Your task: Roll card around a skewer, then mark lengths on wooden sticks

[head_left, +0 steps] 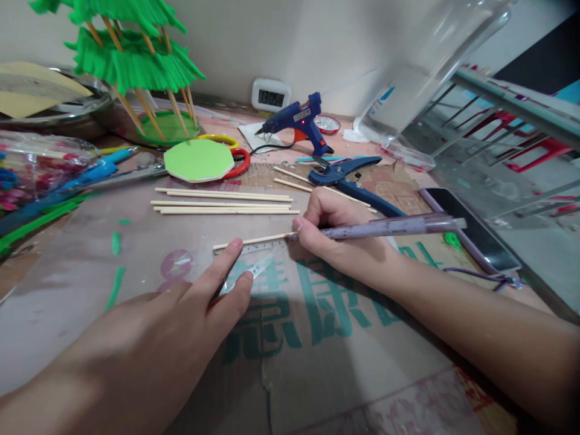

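Observation:
My left hand [194, 302] lies flat on the cardboard [317, 338], two fingers stretched out and pressing a clear ruler [247, 266] against a thin wooden stick [254, 240]. My right hand [338, 232] is closed round a purple pen [399, 226], whose tip meets the right end of that stick at the ruler's edge. Several more wooden sticks [222, 202] lie side by side just beyond my hands.
Beyond the sticks are a green octagonal card [197, 160], scissors with red and yellow handles [235, 158], a blue glue gun [301, 124], blue cutters [348, 178] and a green paper tree on sticks [131, 60]. A phone [471, 229] lies right, a clock [270, 95] at the wall.

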Motion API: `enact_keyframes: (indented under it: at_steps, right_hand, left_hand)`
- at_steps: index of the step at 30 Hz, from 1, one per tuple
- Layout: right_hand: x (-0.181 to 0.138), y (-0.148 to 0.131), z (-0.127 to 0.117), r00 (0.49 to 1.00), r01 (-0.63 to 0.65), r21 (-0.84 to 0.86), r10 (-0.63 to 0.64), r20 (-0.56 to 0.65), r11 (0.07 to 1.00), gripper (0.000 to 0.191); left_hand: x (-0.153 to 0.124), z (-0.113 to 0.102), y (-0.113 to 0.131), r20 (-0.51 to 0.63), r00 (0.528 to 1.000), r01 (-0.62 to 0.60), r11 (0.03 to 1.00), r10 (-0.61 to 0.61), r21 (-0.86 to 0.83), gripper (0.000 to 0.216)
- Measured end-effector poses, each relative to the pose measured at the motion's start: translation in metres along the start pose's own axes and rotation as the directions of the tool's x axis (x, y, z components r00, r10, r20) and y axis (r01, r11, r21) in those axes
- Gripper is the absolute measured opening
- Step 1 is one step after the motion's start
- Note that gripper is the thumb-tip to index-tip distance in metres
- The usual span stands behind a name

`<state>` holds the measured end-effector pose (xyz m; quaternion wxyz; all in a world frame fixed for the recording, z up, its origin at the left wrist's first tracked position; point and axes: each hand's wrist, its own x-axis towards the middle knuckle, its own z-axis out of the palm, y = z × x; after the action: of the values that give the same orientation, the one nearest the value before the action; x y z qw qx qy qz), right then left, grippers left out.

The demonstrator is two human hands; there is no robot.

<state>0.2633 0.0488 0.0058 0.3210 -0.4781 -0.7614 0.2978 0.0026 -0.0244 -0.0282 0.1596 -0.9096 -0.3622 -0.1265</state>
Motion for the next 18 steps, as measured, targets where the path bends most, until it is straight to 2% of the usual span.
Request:
enact_keyframes:
  at_steps: [5, 9, 18]
  right_hand:
    - [-0.0006, -0.0008, 0.0004, 1.0, -0.013, -0.046, 0.013, -0.011, 0.999, 0.03]
    - [-0.0011, -0.0027, 0.0005, 1.0, -0.018, -0.063, 0.017, -0.015, 0.998, 0.033]
    - [-0.0017, 0.0, 0.0005, 0.998, 0.037, -0.04, -0.038, -0.047, 0.999, 0.03]
  left_hand:
    - [-0.0048, 0.002, -0.0034, 0.029, 0.999, -0.013, 0.999, 0.014, -0.042, 0.065]
    - [-0.0003, -0.0009, 0.0007, 0.02, 1.0, 0.019, 0.998, -0.018, -0.058, 0.056]
    - [0.0002, -0.0038, 0.0058, 0.074, 0.996, 0.036, 0.998, -0.041, 0.059, 0.06]
